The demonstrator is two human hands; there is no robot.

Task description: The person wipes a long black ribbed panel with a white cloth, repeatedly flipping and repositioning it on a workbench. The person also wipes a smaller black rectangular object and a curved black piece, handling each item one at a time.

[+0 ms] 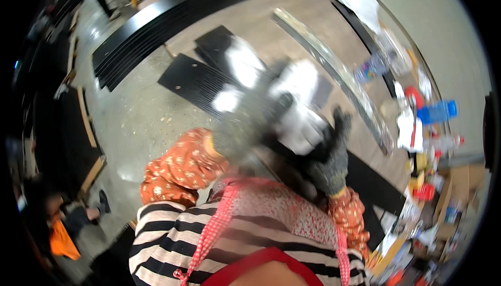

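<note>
My left hand (pixel 248 122), in a dark grey knitted glove, is smeared by motion over the near end of some black slotted panels (pixel 185 80). Its fingers are too blurred to read. To its right is a crumpled white sheet-like thing (pixel 300 127), its material unclear. My right hand (pixel 334 163), gloved the same way, stands at the right side of this white thing with its fingers spread apart and raised. Whether it touches the white thing I cannot tell. Another white piece (pixel 243 62) lies across the black panels.
A stack of long black panels (pixel 156 30) curves along the far side. A long metal-like bar (pixel 334 69) lies on the brown work surface. Bottles, including a blue one (pixel 437 112), stand at the right near cardboard boxes (pixel 459 187). Another person (pixel 65 228) is at the lower left.
</note>
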